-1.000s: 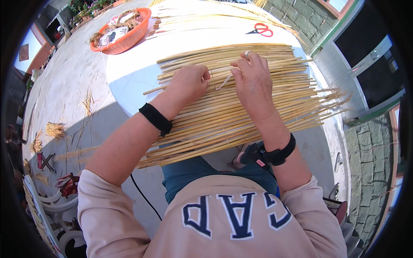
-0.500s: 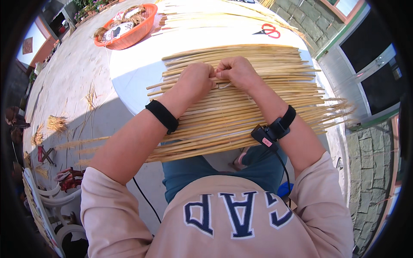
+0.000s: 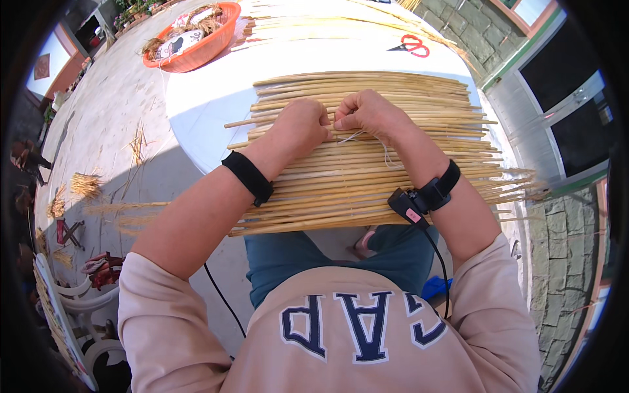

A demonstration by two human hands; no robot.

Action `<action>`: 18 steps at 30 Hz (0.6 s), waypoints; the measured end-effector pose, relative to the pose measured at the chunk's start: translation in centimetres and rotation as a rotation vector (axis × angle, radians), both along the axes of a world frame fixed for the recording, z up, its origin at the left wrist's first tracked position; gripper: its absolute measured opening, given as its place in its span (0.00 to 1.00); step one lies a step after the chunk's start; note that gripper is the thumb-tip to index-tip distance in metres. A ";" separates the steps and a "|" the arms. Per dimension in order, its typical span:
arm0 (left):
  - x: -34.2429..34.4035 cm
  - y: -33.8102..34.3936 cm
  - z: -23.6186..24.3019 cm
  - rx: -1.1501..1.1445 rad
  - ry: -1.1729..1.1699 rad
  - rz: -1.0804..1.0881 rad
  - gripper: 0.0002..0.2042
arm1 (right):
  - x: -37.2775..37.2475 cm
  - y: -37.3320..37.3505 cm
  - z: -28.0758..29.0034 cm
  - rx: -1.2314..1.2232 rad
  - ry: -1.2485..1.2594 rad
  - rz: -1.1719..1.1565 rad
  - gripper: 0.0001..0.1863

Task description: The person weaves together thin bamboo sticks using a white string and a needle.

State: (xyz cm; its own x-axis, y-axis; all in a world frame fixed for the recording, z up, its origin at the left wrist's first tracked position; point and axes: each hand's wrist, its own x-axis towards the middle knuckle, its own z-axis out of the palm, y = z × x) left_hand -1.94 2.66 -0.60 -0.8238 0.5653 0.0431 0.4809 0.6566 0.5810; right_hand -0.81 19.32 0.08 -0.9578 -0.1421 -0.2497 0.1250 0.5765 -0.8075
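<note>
A mat of straw-coloured reed stalks (image 3: 393, 171) lies across the near part of the white round table (image 3: 200, 121), its stalks running left to right. My left hand (image 3: 304, 123) rests on the far half of the mat, fingers closed; what they hold is hidden. Close on its right, fingertips slightly apart from it, my right hand (image 3: 368, 112) pinches at a thin white string (image 3: 352, 137). The string lies over the stalks below that hand, with a loose loop hanging beside the wrist.
Red-handled scissors (image 3: 413, 46) lie beyond the mat. An orange basket (image 3: 196, 60) with bundled fibre and string stands at the far left edge, near more loose stalks (image 3: 308, 26). A white chair (image 3: 82, 304) is at left; black cables run beside my arms.
My hands have parted a little, the right one shifting slightly rightward. More of the white string now shows, including a loop by my right wrist.
</note>
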 end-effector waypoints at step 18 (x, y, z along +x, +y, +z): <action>-0.7 -0.1 -0.6 0.076 -0.003 0.022 0.12 | -1.5 -1.6 -1.4 0.225 0.417 -0.035 0.07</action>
State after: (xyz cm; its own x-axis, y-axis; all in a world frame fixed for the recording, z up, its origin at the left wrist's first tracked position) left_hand -2.65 2.52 -1.22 -0.8363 0.5419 0.0828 0.4649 0.6210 0.6310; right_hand -2.28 17.69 -1.36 -0.9861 -0.0941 0.1368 -0.1609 0.7440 -0.6485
